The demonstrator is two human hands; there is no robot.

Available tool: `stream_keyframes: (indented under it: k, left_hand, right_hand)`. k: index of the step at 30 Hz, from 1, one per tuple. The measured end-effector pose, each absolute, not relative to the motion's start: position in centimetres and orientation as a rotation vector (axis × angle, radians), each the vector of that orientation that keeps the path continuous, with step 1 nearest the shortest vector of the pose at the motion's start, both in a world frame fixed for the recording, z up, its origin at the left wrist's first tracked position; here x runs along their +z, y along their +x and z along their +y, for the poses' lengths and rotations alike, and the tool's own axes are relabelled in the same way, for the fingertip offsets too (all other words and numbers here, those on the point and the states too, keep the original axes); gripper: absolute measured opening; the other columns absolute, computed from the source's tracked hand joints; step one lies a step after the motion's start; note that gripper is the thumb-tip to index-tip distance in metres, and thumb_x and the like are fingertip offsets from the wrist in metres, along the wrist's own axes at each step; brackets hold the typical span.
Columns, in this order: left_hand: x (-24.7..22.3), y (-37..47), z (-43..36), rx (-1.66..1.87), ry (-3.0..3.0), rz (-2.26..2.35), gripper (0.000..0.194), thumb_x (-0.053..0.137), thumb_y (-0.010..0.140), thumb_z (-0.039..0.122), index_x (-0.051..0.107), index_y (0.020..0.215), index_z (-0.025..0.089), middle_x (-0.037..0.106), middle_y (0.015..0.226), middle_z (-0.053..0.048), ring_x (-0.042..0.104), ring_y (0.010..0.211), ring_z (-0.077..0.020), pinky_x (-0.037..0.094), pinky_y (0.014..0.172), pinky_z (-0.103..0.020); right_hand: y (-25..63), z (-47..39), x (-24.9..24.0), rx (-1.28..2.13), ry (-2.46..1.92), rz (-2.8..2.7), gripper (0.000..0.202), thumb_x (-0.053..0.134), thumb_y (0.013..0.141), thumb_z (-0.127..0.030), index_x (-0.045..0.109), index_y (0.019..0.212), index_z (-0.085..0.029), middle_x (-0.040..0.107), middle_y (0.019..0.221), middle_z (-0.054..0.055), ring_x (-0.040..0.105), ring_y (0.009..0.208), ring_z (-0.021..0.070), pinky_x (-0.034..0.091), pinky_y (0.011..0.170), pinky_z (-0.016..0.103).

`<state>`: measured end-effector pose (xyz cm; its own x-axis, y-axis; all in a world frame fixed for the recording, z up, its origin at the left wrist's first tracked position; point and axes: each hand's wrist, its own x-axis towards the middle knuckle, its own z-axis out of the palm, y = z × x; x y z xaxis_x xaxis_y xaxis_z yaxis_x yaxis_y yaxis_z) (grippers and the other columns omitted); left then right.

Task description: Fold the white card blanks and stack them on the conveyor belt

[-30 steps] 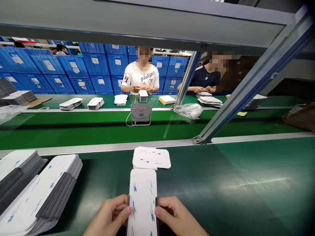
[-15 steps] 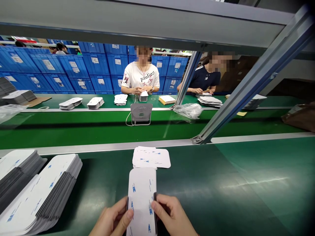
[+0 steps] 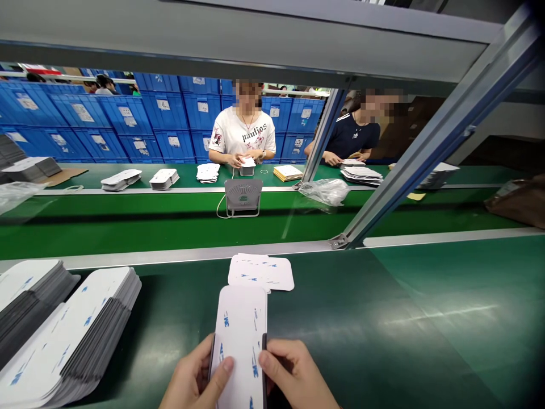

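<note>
Blue crates line the room behind a green bench, where two hands grip a white panel.

Well left of the fingers sit two stacks of similar panels; nearer, the left hand pinches the panel's left edge, thumb on the white face, fingers curled at the side. The panel lies between both hands, its far end reaching beyond the fingertips toward loose sheets; whether they touch, I cannot tell. The right hand pinches the right edge, thumb by the dark edging, other fingers folded beside it. Uneven thumb pressure could skew the white face against the edging, a slack pinch on one side could let the panel tip, and a forward push might knock the sheets askew.
</note>
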<state>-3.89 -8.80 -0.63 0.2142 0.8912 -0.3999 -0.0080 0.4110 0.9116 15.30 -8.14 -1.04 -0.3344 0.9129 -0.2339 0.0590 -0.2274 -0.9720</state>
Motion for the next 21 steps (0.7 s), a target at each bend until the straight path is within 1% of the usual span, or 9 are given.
stream_keyframes:
  k: [4,6,8,10,13,16,18,21]
  left_hand:
    - [-1.0,-4.9,-8.5,0.743,0.944,1.164,0.062,0.067,0.076,0.058,0.06,0.125,0.021,0.07,0.118,-0.009,0.064,0.104,-0.0299,0.053,0.088,-0.034]
    - [-0.9,-5.0,-8.4,0.739,0.969,1.174,0.061,0.066,0.077,0.058,0.06,0.125,0.021,0.069,0.121,-0.009,0.063,0.106,-0.0304,0.054,0.088,-0.033]
    - [-0.6,-4.9,-8.4,0.733,0.998,1.164,0.058,0.066,0.078,0.057,0.062,0.123,0.02,0.07,0.119,-0.009,0.063,0.106,-0.0303,0.054,0.085,-0.033]
    - [-0.3,-4.6,-8.5,0.76,0.999,1.171,0.057,0.067,0.077,0.056,0.064,0.12,0.019,0.072,0.114,-0.009,0.065,0.1,-0.0294,0.055,0.081,-0.031]
    - [-0.2,-4.5,-8.6,0.808,0.981,1.194,0.054,0.069,0.076,0.056,0.066,0.115,0.018,0.074,0.106,-0.009,0.067,0.093,-0.0276,0.055,0.078,-0.03]
    - [-0.2,-4.6,-8.6,0.771,1.008,1.167,0.053,0.069,0.076,0.055,0.066,0.115,0.019,0.073,0.109,-0.008,0.066,0.094,-0.0265,0.055,0.081,-0.03]
    - [0.1,-4.6,-8.6,0.772,1.002,1.186,0.054,0.07,0.075,0.055,0.066,0.116,0.019,0.074,0.108,-0.008,0.067,0.094,-0.0265,0.055,0.081,-0.03]
    - [0.8,-4.3,-8.6,0.85,0.939,1.263,0.055,0.073,0.07,0.057,0.068,0.11,0.019,0.075,0.102,-0.007,0.068,0.089,-0.0266,0.056,0.074,-0.028]
  right_hand:
    - [16.0,-8.5,-1.3,1.83,-1.083,-1.257,0.058,0.059,0.077,-0.071,0.068,0.079,-0.013,0.059,0.07,0.004,0.054,0.062,0.0147,0.044,0.059,0.026]
    - [16.1,-8.8,-1.2,1.94,-1.001,-1.263,0.058,0.06,0.077,-0.07,0.071,0.089,-0.014,0.062,0.075,0.005,0.058,0.067,0.0166,0.046,0.065,0.027]
    - [16.1,-9.0,-0.9,1.955,-0.964,-1.331,0.055,0.058,0.081,-0.068,0.072,0.094,-0.016,0.065,0.08,0.005,0.06,0.075,0.0186,0.047,0.072,0.029]
    - [15.9,-9.1,-0.8,1.795,-1.031,-1.482,0.05,0.054,0.085,-0.065,0.072,0.087,-0.017,0.066,0.082,0.006,0.06,0.077,0.0189,0.047,0.075,0.029]
    - [15.6,-9.2,-1.6,1.473,-1.132,-1.709,0.052,0.049,0.09,-0.061,0.069,0.071,-0.017,0.064,0.072,0.005,0.057,0.065,0.016,0.046,0.066,0.026]
    - [15.3,-9.4,-2.8,1.281,-1.15,-1.78,0.057,0.043,0.093,-0.058,0.065,0.062,-0.017,0.059,0.061,0.004,0.053,0.057,0.014,0.043,0.059,0.024]
    - [15.1,-9.4,-3.0,1.229,-1.186,-1.777,0.06,0.041,0.094,-0.059,0.064,0.059,-0.017,0.057,0.058,0.004,0.052,0.057,0.014,0.042,0.059,0.023]
    - [15.0,-9.3,-2.2,1.359,-1.215,-1.754,0.062,0.039,0.093,-0.063,0.069,0.065,-0.016,0.061,0.063,0.004,0.056,0.062,0.0151,0.044,0.061,0.023]
